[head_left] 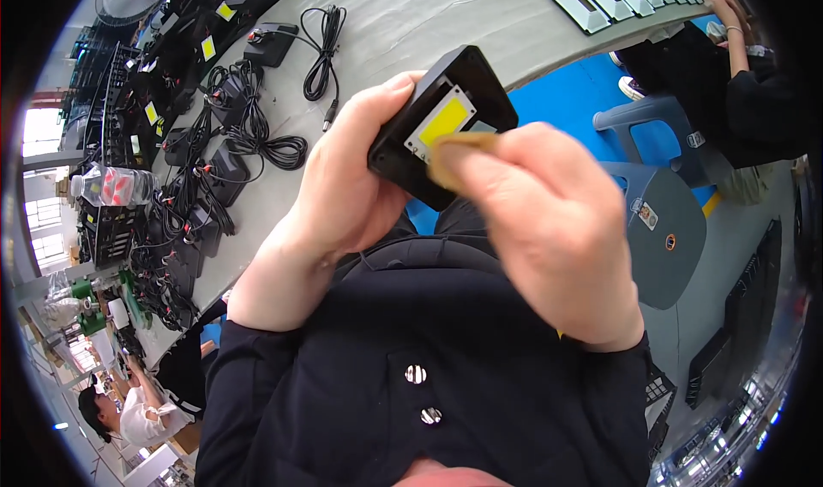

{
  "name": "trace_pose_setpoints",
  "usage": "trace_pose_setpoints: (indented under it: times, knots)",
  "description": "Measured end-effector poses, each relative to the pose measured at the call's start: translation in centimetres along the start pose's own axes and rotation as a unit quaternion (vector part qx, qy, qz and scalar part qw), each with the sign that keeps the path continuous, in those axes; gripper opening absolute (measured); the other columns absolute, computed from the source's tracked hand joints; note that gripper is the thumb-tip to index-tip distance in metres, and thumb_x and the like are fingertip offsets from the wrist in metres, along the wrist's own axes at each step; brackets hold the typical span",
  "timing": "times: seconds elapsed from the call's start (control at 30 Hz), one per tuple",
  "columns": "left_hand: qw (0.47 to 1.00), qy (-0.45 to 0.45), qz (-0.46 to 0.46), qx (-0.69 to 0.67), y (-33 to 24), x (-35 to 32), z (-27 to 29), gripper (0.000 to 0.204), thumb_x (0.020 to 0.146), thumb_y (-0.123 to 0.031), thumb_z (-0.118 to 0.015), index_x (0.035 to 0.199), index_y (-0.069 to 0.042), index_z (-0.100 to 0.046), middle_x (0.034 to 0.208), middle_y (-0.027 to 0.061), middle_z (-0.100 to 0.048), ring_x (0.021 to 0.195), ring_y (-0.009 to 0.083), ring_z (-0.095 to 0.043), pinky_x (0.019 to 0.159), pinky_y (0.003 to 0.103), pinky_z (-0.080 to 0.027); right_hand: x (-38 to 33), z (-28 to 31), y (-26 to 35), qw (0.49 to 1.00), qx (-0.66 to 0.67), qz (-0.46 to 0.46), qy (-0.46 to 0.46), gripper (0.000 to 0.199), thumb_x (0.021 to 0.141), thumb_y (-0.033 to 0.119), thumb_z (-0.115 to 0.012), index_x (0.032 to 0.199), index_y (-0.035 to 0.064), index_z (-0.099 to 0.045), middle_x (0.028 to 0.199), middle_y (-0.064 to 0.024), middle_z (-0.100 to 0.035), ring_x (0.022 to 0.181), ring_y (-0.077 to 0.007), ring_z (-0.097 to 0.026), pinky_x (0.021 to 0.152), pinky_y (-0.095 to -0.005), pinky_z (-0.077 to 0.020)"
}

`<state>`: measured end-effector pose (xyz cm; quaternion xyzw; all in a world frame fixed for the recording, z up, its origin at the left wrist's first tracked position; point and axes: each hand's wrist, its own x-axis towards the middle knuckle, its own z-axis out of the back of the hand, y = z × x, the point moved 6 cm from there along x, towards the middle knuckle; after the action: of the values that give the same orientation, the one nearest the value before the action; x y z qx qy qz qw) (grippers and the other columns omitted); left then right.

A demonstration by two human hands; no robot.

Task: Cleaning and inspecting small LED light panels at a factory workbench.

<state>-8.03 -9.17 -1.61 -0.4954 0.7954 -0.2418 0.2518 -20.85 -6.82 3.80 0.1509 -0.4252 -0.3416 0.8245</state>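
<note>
My left hand [343,165] grips a black rectangular box [480,80] by its left side, tilted up in front of my body. Set in the box's face is a yellow LED panel [447,123] with a white border. In my right hand [557,213] is a folded tan cloth [454,161], pinched between the fingers and pressed against the lower part of that face. The cloth and fingers cover part of the panel's lower edge. Slight blur smears the right hand.
Along the grey table [394,15] on the left lie several black boxes with coiled cables [321,63]. White-framed panels [600,7] stand at the far right. A plastic bottle [116,185] is at the left. Blue-grey stools [664,230] and a seated person [737,84] are on the right.
</note>
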Motion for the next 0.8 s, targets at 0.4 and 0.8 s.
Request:
trace_pose_setpoints:
  times: [0.4, 0.8]
  knots:
    - [0.995, 0.057, 0.078, -0.033, -0.2, 0.1, -0.9, 0.046, 0.096, -0.030, -0.038, 0.125, 0.004, -0.048, 0.129, 0.0263, -0.052, 0.108, 0.0373, -0.060, 0.083, 0.049, -0.055, 0.1, 5.0, -1.6, 0.982, 0.131, -0.092, 0.104, 0.023, 0.065, -0.006, -0.068, 0.087, -0.0032, -0.065, 0.079, -0.0096, -0.058, 0.071, -0.0170, -0.060, 0.063, -0.0245, -0.0472]
    - [0.959, 0.047, 0.218, 0.177, 2.8, 1.4, -1.9, 0.079, 0.080, -0.021, -0.060, 0.147, -0.008, -0.020, 0.143, 0.0180, -0.032, 0.125, 0.0261, -0.044, 0.100, 0.037, -0.044, -5.8, -1.5, -8.3, 0.717, 0.600, -0.285, 0.214, 0.041, 0.087, 0.000, -0.054, 0.128, -0.0043, -0.052, 0.126, -0.0140, -0.056, 0.116, -0.0188, -0.053, 0.100, -0.0324, -0.0422]
